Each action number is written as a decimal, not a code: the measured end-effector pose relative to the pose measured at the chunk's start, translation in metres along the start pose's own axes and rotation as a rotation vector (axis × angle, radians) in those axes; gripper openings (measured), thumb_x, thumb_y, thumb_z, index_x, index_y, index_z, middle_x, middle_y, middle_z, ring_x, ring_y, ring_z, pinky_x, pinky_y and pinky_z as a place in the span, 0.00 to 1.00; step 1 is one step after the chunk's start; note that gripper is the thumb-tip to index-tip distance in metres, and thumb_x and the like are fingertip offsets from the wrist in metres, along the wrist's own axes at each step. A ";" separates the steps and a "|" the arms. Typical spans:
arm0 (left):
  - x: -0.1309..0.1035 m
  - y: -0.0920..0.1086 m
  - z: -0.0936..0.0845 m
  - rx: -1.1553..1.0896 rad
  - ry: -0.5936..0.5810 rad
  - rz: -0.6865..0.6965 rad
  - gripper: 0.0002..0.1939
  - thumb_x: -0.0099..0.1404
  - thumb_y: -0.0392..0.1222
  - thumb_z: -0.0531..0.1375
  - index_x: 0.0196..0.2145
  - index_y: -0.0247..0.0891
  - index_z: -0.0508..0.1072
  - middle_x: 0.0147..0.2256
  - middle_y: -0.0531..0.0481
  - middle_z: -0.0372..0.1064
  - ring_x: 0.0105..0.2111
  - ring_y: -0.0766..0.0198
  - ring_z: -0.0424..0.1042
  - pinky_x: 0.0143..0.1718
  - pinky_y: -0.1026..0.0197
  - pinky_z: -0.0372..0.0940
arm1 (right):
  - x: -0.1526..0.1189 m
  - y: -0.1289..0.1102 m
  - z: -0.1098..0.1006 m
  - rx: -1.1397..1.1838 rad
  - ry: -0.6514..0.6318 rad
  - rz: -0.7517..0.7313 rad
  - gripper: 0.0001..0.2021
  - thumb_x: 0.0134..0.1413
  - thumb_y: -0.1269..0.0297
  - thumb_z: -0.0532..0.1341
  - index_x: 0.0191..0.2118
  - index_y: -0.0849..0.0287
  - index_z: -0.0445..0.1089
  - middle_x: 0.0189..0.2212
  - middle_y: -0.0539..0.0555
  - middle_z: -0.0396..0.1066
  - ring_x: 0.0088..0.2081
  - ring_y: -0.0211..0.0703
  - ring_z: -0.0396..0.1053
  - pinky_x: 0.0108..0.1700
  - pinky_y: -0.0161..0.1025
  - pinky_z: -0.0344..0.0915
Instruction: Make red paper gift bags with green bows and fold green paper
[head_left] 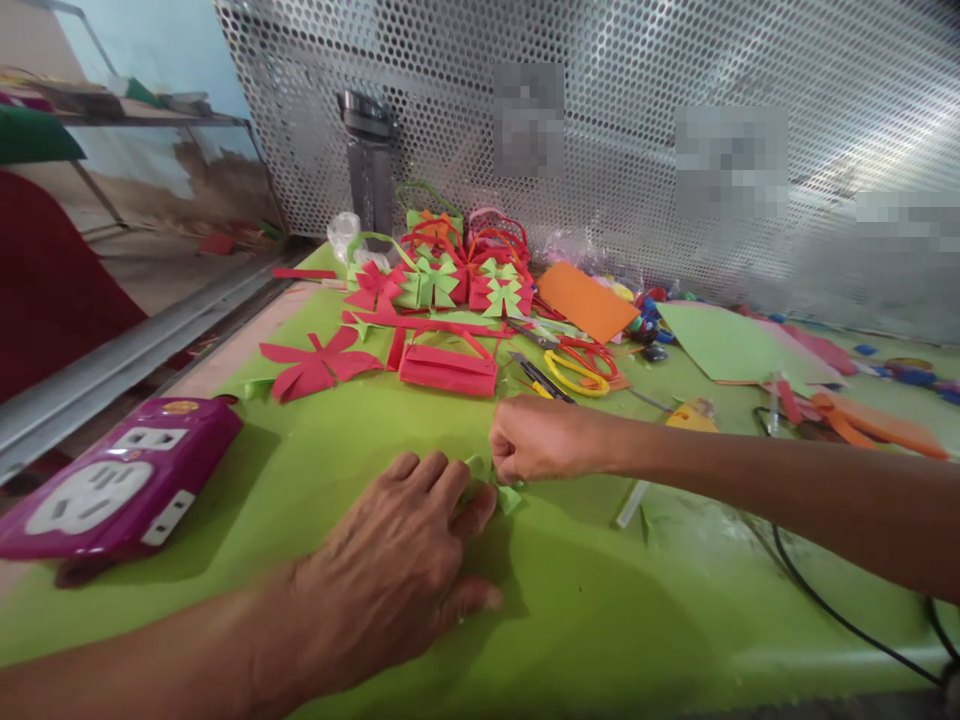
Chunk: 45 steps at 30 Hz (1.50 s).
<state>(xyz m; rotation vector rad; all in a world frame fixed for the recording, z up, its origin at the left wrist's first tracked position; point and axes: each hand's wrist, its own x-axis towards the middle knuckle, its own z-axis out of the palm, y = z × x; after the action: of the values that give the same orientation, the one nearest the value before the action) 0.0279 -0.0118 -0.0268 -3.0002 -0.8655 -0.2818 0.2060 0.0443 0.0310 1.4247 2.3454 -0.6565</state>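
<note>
A small light green folded paper piece [510, 499] lies on the green tabletop, mostly covered by my hands. My left hand [409, 555] curls its fingers over the paper's left side, with the thumb stretched out below. Against the right side presses my right hand [536, 440], closed in a fist; its fingertips are hidden. Just beyond sits a red paper box [448, 370] with a thin handle. To its left is a red paper flower shape [324, 362]. A black and yellow cutter [538, 378] and yellow-handled scissors [574, 372] rest close behind my right hand.
A purple power socket block [120, 475] stands at the left. Several small paper bags with bows [439, 275] and a dark bottle [369, 165] line the perforated metal panel [600, 130]. Orange paper [587, 302], green sheets [739, 340], a glue gun [690, 414] and a black cable [825, 608] are at right.
</note>
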 end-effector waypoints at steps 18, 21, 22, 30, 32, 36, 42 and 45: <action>-0.003 -0.005 -0.008 0.019 -0.035 0.032 0.15 0.66 0.48 0.54 0.49 0.43 0.68 0.32 0.48 0.62 0.31 0.55 0.62 0.34 0.50 0.57 | -0.001 -0.003 -0.003 0.005 -0.045 0.004 0.07 0.40 0.72 0.58 0.25 0.64 0.74 0.18 0.49 0.65 0.21 0.33 0.58 0.21 0.31 0.50; -0.003 -0.005 -0.010 0.024 0.010 0.012 0.11 0.66 0.45 0.54 0.45 0.43 0.70 0.31 0.48 0.63 0.29 0.57 0.63 0.31 0.52 0.58 | -0.001 -0.002 -0.003 0.008 -0.036 -0.004 0.07 0.40 0.72 0.58 0.24 0.64 0.74 0.18 0.49 0.65 0.21 0.33 0.58 0.21 0.31 0.50; -0.002 -0.005 -0.010 0.022 0.046 0.008 0.10 0.66 0.44 0.54 0.43 0.43 0.71 0.31 0.48 0.63 0.28 0.57 0.62 0.30 0.53 0.58 | -0.001 -0.002 -0.003 0.012 -0.034 -0.011 0.07 0.40 0.72 0.58 0.24 0.64 0.74 0.18 0.49 0.65 0.21 0.33 0.59 0.21 0.31 0.51; 0.003 -0.001 -0.009 0.013 0.029 -0.009 0.19 0.62 0.54 0.57 0.42 0.37 0.72 0.33 0.46 0.61 0.31 0.56 0.62 0.28 0.54 0.61 | -0.001 -0.001 -0.002 0.016 -0.027 -0.005 0.07 0.41 0.70 0.59 0.26 0.63 0.75 0.19 0.50 0.68 0.22 0.35 0.62 0.22 0.31 0.51; 0.004 0.000 -0.008 0.009 -0.020 -0.019 0.22 0.63 0.59 0.53 0.43 0.38 0.72 0.33 0.46 0.60 0.31 0.56 0.61 0.29 0.53 0.61 | -0.001 -0.001 -0.002 0.005 -0.030 -0.002 0.08 0.41 0.70 0.59 0.27 0.62 0.75 0.20 0.51 0.69 0.22 0.35 0.61 0.22 0.31 0.51; 0.006 0.001 -0.006 0.011 -0.039 -0.024 0.28 0.65 0.63 0.46 0.46 0.38 0.70 0.34 0.45 0.59 0.31 0.56 0.61 0.30 0.52 0.62 | -0.001 -0.001 -0.002 -0.010 -0.028 -0.021 0.08 0.42 0.69 0.59 0.28 0.62 0.76 0.21 0.51 0.70 0.23 0.35 0.62 0.22 0.31 0.50; 0.008 0.002 -0.004 0.000 -0.042 -0.022 0.29 0.66 0.62 0.44 0.44 0.37 0.70 0.34 0.45 0.58 0.31 0.55 0.60 0.30 0.51 0.61 | -0.001 0.002 0.001 0.004 0.009 -0.050 0.08 0.41 0.68 0.61 0.29 0.62 0.75 0.23 0.52 0.71 0.25 0.36 0.64 0.23 0.31 0.52; 0.007 0.004 -0.004 -0.006 -0.041 -0.034 0.28 0.65 0.63 0.44 0.42 0.38 0.71 0.34 0.46 0.58 0.31 0.57 0.59 0.30 0.53 0.60 | -0.004 0.005 -0.001 0.028 0.023 -0.061 0.07 0.42 0.70 0.60 0.29 0.62 0.75 0.24 0.51 0.71 0.26 0.36 0.64 0.24 0.31 0.51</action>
<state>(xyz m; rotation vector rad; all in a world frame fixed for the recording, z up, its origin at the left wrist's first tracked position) 0.0352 -0.0112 -0.0215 -3.0097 -0.9212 -0.2251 0.2124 0.0439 0.0329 1.3835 2.4151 -0.6960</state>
